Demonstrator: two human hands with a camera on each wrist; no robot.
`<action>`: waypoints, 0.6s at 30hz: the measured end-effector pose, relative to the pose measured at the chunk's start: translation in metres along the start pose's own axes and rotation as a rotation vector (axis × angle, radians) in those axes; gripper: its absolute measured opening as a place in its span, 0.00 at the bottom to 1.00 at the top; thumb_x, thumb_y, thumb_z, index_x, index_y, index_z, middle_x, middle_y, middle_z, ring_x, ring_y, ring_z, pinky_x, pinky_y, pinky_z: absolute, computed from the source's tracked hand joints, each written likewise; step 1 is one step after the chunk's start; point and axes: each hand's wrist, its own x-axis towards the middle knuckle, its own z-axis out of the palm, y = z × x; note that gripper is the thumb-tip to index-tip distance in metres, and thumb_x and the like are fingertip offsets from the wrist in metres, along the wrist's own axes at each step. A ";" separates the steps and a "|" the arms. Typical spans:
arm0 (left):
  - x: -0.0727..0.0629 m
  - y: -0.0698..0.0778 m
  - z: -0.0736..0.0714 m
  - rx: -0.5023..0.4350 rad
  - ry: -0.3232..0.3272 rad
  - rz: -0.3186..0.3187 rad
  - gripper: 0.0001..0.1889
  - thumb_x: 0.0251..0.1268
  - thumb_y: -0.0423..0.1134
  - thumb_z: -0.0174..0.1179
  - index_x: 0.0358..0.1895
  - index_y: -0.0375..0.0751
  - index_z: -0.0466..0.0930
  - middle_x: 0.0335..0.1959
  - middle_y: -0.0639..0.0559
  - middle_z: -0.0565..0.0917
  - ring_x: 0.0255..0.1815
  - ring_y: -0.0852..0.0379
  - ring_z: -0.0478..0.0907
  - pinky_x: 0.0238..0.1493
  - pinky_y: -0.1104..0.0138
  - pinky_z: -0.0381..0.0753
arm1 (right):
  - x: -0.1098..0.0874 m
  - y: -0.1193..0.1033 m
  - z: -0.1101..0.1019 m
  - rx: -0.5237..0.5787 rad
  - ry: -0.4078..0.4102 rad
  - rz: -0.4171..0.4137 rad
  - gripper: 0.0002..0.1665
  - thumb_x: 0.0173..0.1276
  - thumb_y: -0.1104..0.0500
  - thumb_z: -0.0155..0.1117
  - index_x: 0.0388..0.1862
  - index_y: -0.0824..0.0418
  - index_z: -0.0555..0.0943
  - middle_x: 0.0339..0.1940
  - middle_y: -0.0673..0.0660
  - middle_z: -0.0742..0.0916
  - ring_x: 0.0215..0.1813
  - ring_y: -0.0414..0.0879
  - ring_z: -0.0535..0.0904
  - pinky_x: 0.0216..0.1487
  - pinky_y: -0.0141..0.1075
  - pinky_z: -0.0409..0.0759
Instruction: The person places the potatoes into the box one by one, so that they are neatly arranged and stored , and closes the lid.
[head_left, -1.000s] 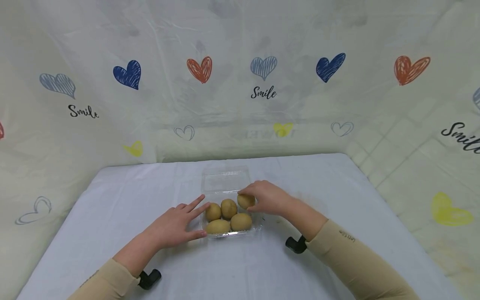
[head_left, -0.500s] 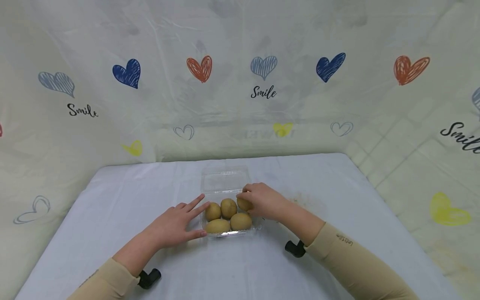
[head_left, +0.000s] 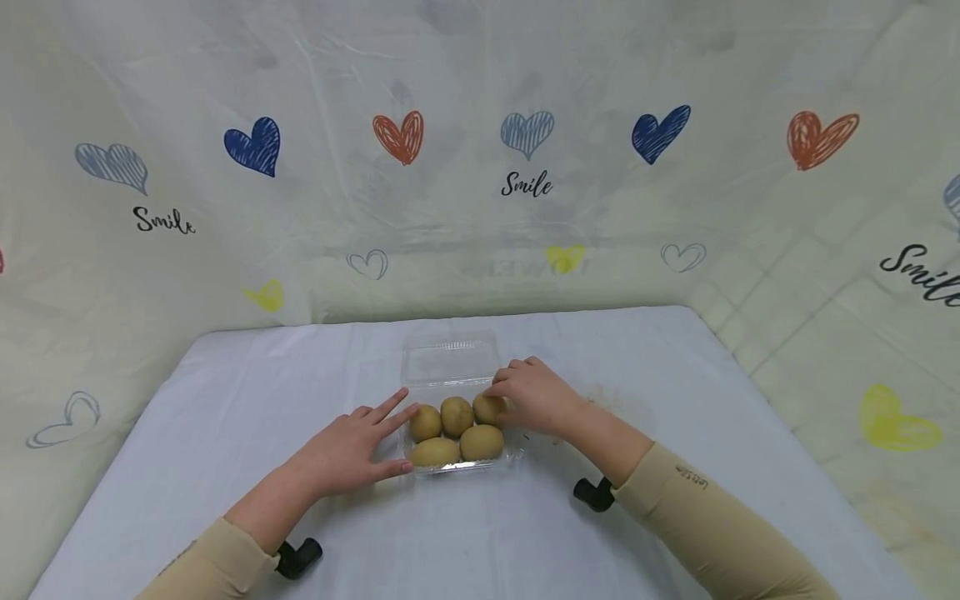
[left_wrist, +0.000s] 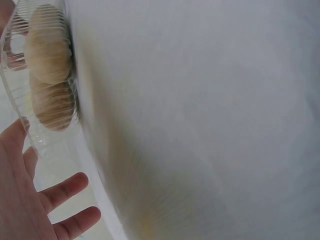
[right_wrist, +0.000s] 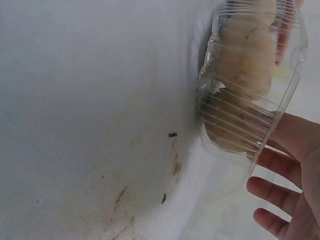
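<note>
A clear plastic clamshell container (head_left: pixel 453 469) lies with its hinged lid (head_left: pixel 450 364) folded back on the table. Several potatoes fill it in two rows, seen through its ribbed wall in both wrist views. My left hand (head_left: pixel 348 454) steadies the left side, fingers spread, with a fingertip at the back-left potato (head_left: pixel 426 423) and the thumb by the front corner. Over the right rim reaches my right hand (head_left: pixel 536 398), its fingertips at the back-right potato (head_left: pixel 487 408). In the right wrist view, this hand's other fingers (right_wrist: pixel 272 195) extend loosely outside the wall.
A white cloth (head_left: pixel 480 542) covers the table. Brown dirt smudges and crumbs (right_wrist: pixel 173 135) mark it right of the container. Behind stands a pale curtain (head_left: pixel 450 208) printed with hearts. Black wrist cameras (head_left: pixel 300 558) sit under both forearms.
The back-right potato has settled lower beside its neighbours under my right hand. That hand dipped towards the middle, then drew slightly back to the right, uncovering more of it. My left hand stays put.
</note>
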 end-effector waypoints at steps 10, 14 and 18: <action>-0.001 0.001 -0.001 -0.006 0.011 0.006 0.44 0.63 0.75 0.49 0.80 0.64 0.51 0.82 0.57 0.46 0.67 0.42 0.69 0.61 0.43 0.70 | -0.001 0.006 -0.001 0.071 -0.028 0.037 0.19 0.60 0.50 0.75 0.50 0.49 0.87 0.48 0.46 0.87 0.52 0.46 0.79 0.56 0.48 0.73; -0.001 0.000 0.000 -0.016 0.008 0.003 0.44 0.63 0.75 0.49 0.80 0.64 0.51 0.82 0.57 0.46 0.68 0.41 0.68 0.62 0.43 0.70 | -0.001 0.007 -0.003 0.131 -0.039 0.067 0.21 0.61 0.50 0.74 0.54 0.50 0.86 0.50 0.48 0.86 0.55 0.48 0.79 0.57 0.49 0.73; 0.000 0.000 0.002 -0.024 0.005 0.000 0.45 0.63 0.74 0.49 0.80 0.63 0.50 0.82 0.57 0.44 0.69 0.41 0.67 0.62 0.42 0.69 | -0.003 0.009 -0.005 0.180 -0.044 0.092 0.26 0.62 0.49 0.73 0.59 0.53 0.84 0.54 0.50 0.85 0.58 0.49 0.78 0.60 0.49 0.72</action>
